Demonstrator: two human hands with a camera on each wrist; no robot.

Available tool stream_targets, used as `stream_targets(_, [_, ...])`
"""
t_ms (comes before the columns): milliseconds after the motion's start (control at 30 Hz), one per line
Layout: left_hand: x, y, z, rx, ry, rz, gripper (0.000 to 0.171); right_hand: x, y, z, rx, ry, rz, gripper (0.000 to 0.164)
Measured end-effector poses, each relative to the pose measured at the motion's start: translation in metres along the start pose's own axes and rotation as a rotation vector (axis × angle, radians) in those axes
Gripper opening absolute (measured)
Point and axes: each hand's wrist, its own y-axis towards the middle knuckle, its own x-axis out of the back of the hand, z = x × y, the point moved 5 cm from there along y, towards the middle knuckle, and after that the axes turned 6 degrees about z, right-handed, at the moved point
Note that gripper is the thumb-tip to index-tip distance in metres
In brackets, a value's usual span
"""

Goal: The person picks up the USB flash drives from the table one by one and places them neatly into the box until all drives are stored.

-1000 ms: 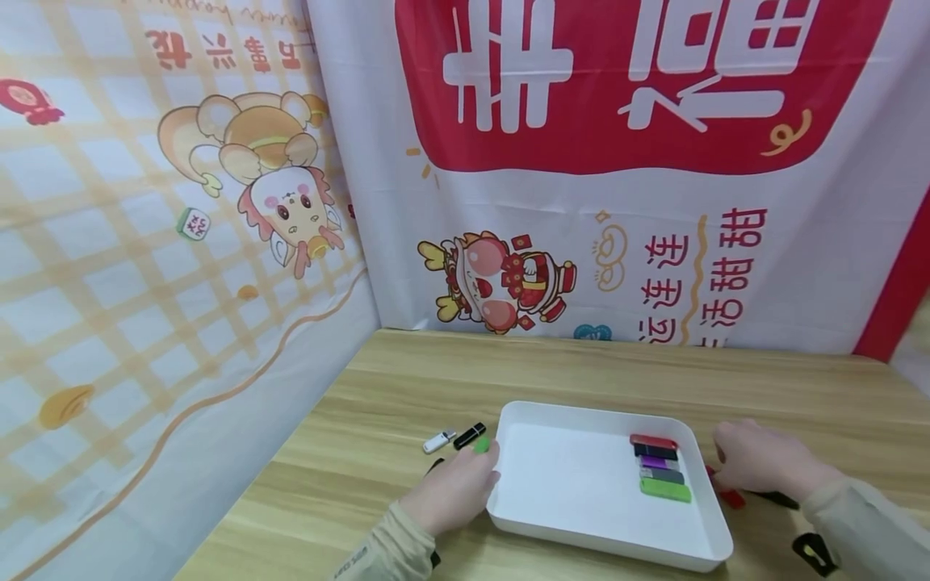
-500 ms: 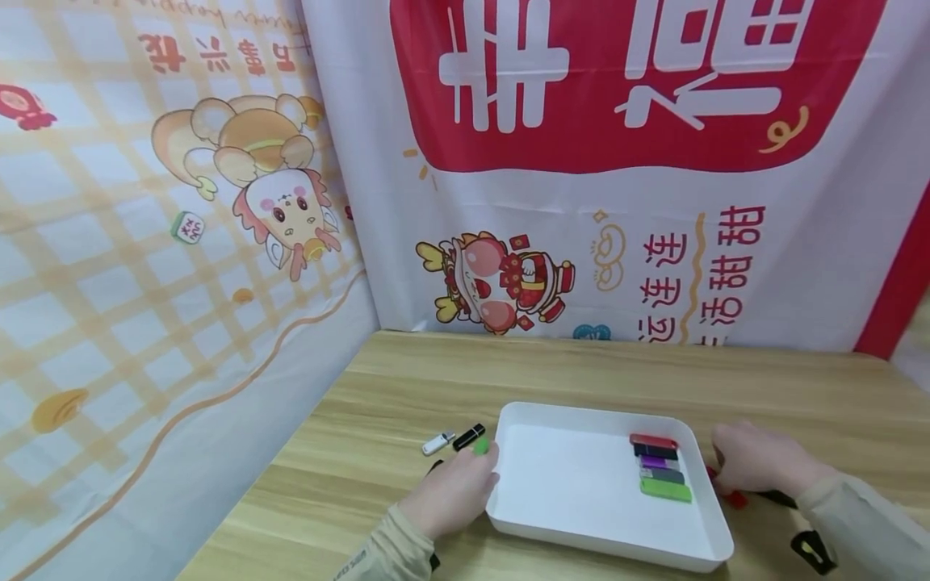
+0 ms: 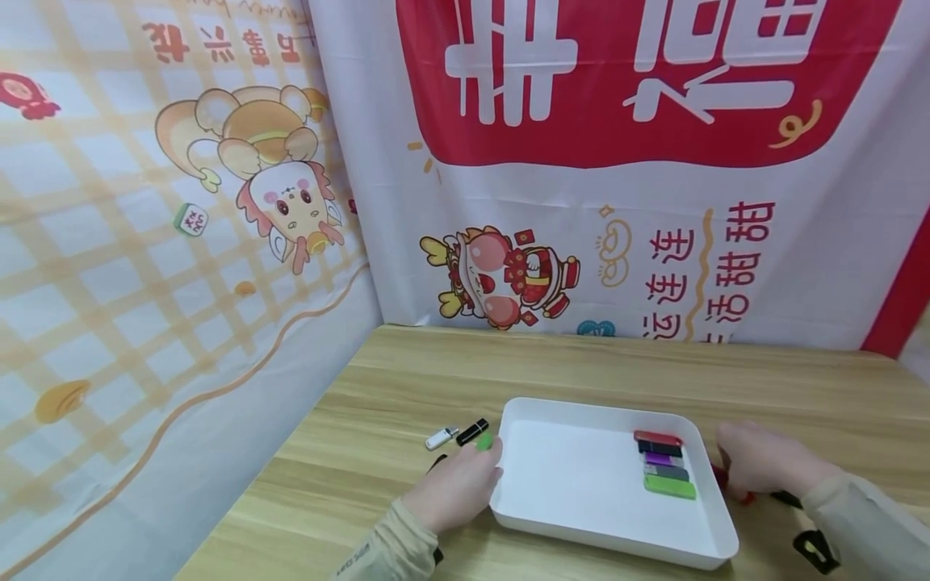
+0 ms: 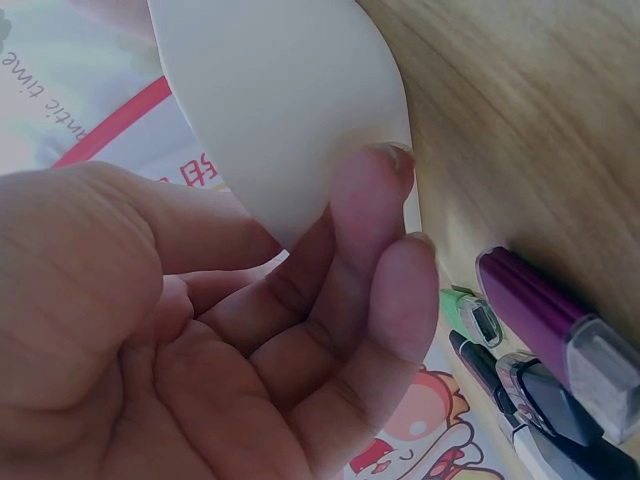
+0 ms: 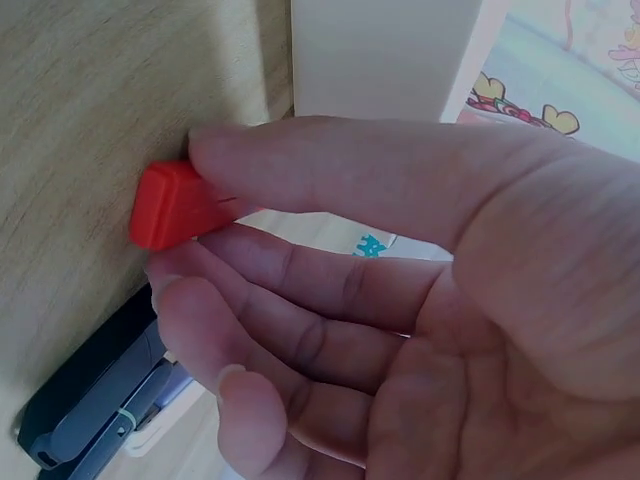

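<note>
A white tray (image 3: pixel 574 460) stands on the wooden table between both hands. My left hand (image 3: pixel 458 484) holds its left wall; in the left wrist view the thumb lies on one side of the white wall (image 4: pixel 290 90) and curled fingers on the other. Just outside the tray's right wall, my right hand (image 3: pixel 766 460) pinches a red USB flash drive (image 5: pixel 170 205) between thumb and fingers, close to the table. Inside the tray, along the right side, several flash drives lie in a row: red (image 3: pixel 657 438), black, purple (image 3: pixel 663 459), grey and green (image 3: pixel 670 486).
Left of the tray lie a white flash drive (image 3: pixel 441 438) and a black flash drive (image 3: pixel 472 432), with a green one (image 3: pixel 484 441) by the left hand. A purple drive (image 4: pixel 540 315) shows in the left wrist view. Dark drives (image 5: pixel 100 385) lie beside the right hand.
The right fingers have moved over the red flash drive beside the tray, covering more of it. The left hand stays on the tray wall; the head view has shifted slightly.
</note>
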Motion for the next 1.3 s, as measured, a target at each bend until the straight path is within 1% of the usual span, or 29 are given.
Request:
stream_targets(100, [0.000, 0.000, -0.001, 0.006, 0.002, 0.000, 0.044, -0.002, 0.001, -0.001, 0.011, -0.006, -0.006, 0.027])
stream_targets(300, [0.000, 0.000, 0.000, 0.003, 0.012, 0.002, 0.044, -0.002, 0.001, -0.001, 0.045, -0.012, -0.045, 0.026])
stream_targets(433, [0.001, 0.001, 0.000, 0.005, 0.020, -0.007, 0.044, 0.001, -0.005, 0.002, 0.051, -0.014, -0.064, 0.023])
stream_targets(567, [0.000, 0.000, 0.001, 0.010, 0.017, -0.001, 0.044, 0.004, -0.011, 0.001, 0.053, -0.037, -0.088, 0.023])
stream_targets(767, [-0.002, 0.001, 0.000, 0.020, 0.006, 0.012, 0.045, 0.013, -0.020, -0.004, 0.027, -0.028, -0.109, 0.028])
stream_targets(933, [-0.001, 0.001, -0.001, 0.021, 0.003, 0.014, 0.045, 0.021, -0.025, -0.003, 0.029, -0.055, -0.113, 0.029])
stream_targets(1067, [-0.001, 0.001, -0.001, 0.016, 0.006, 0.018, 0.045, 0.028, -0.029, -0.004, 0.002, -0.048, -0.102, 0.029])
stream_targets(1167, [-0.001, 0.001, -0.001, 0.019, 0.007, 0.019, 0.045, 0.033, -0.033, -0.004, -0.012, -0.050, -0.122, 0.027])
stream_targets(1300, [-0.003, 0.002, 0.001, 0.021, 0.011, 0.012, 0.045, 0.040, -0.038, -0.002, -0.013, -0.025, -0.161, 0.020])
